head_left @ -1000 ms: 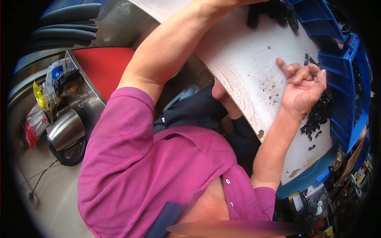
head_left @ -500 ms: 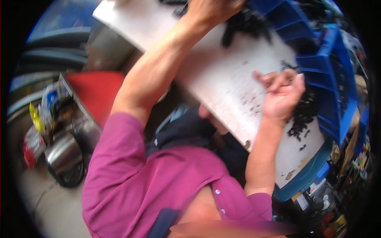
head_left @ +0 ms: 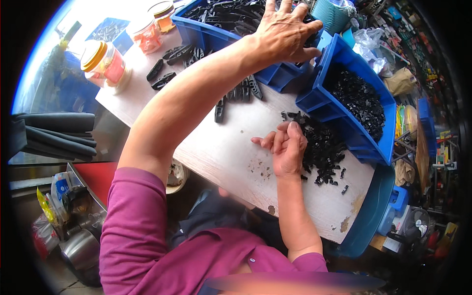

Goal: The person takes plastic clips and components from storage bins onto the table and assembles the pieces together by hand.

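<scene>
Black plastic dominates the work: a heap of small black plastic clips point(head_left: 322, 147) lies on the pale, worn wooden tabletop point(head_left: 231, 152), touching the fingertips of the right hand point(head_left: 286, 147). Half a second ago that hand was raised, fingers curled, above the heap; it now rests on the table with fingers loosely bent together, the tips buried at the heap's near edge. Whether a clip is pinched between them cannot be told.

The left hand point(head_left: 285, 30) has reached further out since then. It now lies spread wide, palm down, over the rim of the large blue plastic bin of long black plastic strips point(head_left: 221, 19). In my judgement it is reaching in for a strip, while the right hand sorts clips.

A second blue plastic bin of small black clips point(head_left: 361, 101) stands just beyond the right fingers. Loose long strips point(head_left: 241, 93) lie under the left forearm, partly hidden. The left fingertips' contents are concealed by the hand itself.
</scene>
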{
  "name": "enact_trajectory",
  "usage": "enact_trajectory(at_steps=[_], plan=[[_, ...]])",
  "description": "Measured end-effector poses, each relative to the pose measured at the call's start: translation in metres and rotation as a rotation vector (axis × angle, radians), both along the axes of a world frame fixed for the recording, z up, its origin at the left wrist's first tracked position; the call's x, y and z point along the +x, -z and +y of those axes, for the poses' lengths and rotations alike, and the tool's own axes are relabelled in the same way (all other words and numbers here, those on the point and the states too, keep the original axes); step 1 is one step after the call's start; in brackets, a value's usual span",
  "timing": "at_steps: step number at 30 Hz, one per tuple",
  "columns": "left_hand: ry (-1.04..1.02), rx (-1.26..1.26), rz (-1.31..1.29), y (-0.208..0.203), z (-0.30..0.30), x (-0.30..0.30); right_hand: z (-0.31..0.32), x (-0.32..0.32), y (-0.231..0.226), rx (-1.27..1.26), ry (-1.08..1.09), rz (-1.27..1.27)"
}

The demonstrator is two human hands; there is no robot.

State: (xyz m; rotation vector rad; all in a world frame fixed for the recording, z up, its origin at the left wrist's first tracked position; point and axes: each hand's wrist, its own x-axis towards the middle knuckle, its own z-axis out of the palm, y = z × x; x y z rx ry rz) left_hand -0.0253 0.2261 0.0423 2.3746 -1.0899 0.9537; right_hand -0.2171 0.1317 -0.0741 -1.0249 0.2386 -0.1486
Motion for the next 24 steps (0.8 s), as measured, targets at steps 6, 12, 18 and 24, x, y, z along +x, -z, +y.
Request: enact_trajectory(at_steps=[6,12,18,24], plan=[[-0.239,0.346,0.247,0.003,-0.021,0.043,-0.004,0.000,0.001,-0.060,-0.174,-0.005],[-0.286,0.288,0.205,0.007,-0.009,0.034,-0.009,0.000,0.007,-0.050,-0.198,-0.054],[-0.200,0.137,-0.043,0.022,0.009,0.025,-0.008,-0.004,0.005,-0.121,-0.239,-0.033],[-0.181,0.073,-0.176,0.027,0.024,0.012,-0.005,-0.005,0.006,-0.085,-0.180,-0.059]])
